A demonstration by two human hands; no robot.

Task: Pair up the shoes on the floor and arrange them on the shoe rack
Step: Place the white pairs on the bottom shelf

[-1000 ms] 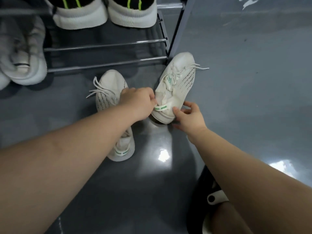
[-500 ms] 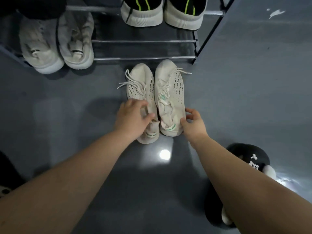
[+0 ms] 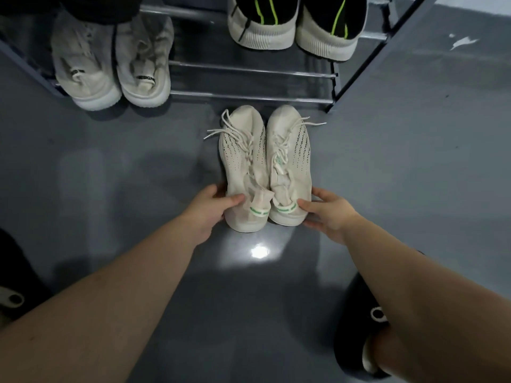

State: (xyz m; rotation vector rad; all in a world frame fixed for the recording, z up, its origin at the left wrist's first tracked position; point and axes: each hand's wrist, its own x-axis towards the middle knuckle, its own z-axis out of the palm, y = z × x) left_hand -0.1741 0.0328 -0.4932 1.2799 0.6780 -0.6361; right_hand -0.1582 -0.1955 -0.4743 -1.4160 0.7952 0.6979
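Observation:
Two cream knit sneakers with green heel tabs lie side by side on the grey floor, toes toward the shoe rack (image 3: 249,96). My left hand (image 3: 213,208) grips the heel of the left sneaker (image 3: 243,161), thumb on top. My right hand (image 3: 329,211) grips the heel of the right sneaker (image 3: 290,153) from its outer side. The two shoes touch along their inner sides.
The rack's lower shelf holds a pair of white sneakers (image 3: 110,67) at left. A pair of black sneakers with neon green stripes (image 3: 296,26) sits higher at right. A black slipper (image 3: 356,327) lies on the floor at lower right, another dark one (image 3: 11,297) at far left.
The right sneaker was angled away and has been brought parallel against the left one. My left hand shifted from the right shoe's heel to the left shoe's heel; both hands now clasp the pair.

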